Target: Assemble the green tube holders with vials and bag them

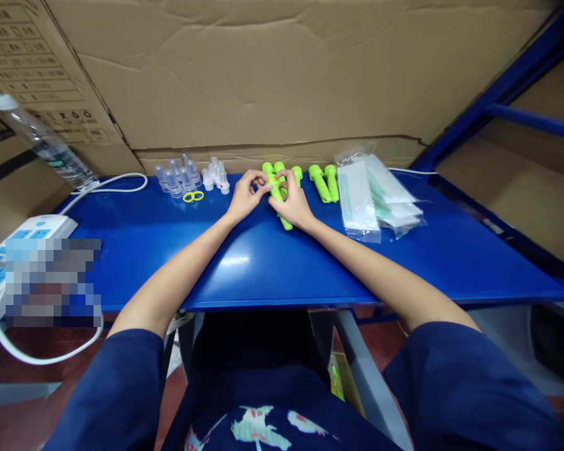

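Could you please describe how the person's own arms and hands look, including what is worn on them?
The left hand and right hand are bare, with no gloves. The forearms are uncovered, and no watch or bracelet shows. Plain, dark navy sleeves cover the upper arms and end near the elbows.
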`<control>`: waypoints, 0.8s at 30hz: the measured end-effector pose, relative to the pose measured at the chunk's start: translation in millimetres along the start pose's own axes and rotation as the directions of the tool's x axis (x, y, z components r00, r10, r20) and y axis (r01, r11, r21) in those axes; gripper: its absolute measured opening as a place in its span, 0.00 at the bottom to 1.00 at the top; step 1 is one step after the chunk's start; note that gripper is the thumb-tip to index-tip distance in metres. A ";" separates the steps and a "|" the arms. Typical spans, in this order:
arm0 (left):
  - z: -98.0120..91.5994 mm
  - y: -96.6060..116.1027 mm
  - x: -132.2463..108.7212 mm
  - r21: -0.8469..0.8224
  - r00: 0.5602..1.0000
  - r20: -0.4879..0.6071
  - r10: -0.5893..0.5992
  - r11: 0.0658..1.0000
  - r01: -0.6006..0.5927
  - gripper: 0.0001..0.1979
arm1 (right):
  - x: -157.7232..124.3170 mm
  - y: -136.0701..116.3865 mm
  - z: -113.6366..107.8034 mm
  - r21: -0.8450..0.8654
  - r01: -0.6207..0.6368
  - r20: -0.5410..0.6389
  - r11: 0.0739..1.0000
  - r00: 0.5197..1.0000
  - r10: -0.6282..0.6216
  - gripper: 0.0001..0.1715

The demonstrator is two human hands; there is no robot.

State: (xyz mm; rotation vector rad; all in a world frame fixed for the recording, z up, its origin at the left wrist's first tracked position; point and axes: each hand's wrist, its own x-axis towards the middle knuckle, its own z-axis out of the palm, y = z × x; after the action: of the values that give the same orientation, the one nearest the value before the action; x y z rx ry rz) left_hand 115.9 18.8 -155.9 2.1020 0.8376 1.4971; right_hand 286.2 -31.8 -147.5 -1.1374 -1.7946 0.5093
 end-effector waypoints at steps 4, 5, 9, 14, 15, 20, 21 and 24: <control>5.6 -0.5 -1.7 -0.006 1.000 0.008 0.028 1.000 -0.028 0.27 | 0.8 -1.1 -2.4 -0.024 -0.001 -0.025 1.000 1.000 0.000 0.25; 7.1 -0.5 -2.1 -0.007 1.000 -0.007 0.026 1.000 -0.026 0.26 | 1.1 -0.9 -2.8 -0.025 0.002 -0.031 1.000 1.000 -0.002 0.25; 9.7 0.4 -3.1 -0.020 0.997 -0.069 -0.018 1.000 0.017 0.27 | 2.2 1.9 -3.4 0.010 0.018 -0.040 1.000 0.999 -0.017 0.27; 10.2 3.9 -2.8 -0.035 0.992 -0.057 -0.113 0.993 0.111 0.27 | 2.3 7.2 4.1 0.180 -0.016 -0.039 0.984 0.999 0.023 0.34; 10.4 4.5 -2.5 -0.046 0.990 -0.056 -0.127 0.991 0.125 0.26 | 2.7 8.0 6.9 0.240 -0.037 -0.032 0.970 0.998 0.046 0.36; 8.3 6.2 -1.4 -0.097 0.989 -0.108 -0.105 0.991 0.095 0.20 | 7.9 10.3 17.3 0.501 -0.133 0.042 0.855 0.991 0.130 0.37; 7.2 6.2 -1.3 -0.086 0.989 -0.119 -0.084 0.994 0.074 0.18 | 8.8 10.6 17.9 0.521 -0.146 0.065 0.841 0.989 0.132 0.37; 5.2 4.8 -1.4 -0.043 0.993 -0.112 -0.043 0.998 0.039 0.15 | 9.2 11.2 18.8 0.526 -0.162 0.095 0.835 0.987 0.132 0.36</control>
State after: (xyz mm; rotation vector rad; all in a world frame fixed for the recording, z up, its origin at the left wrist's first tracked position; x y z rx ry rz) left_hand 121.5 14.3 -155.5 1.9745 0.8775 1.6103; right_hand 274.1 -16.1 -160.4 -0.8711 -1.4736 1.0686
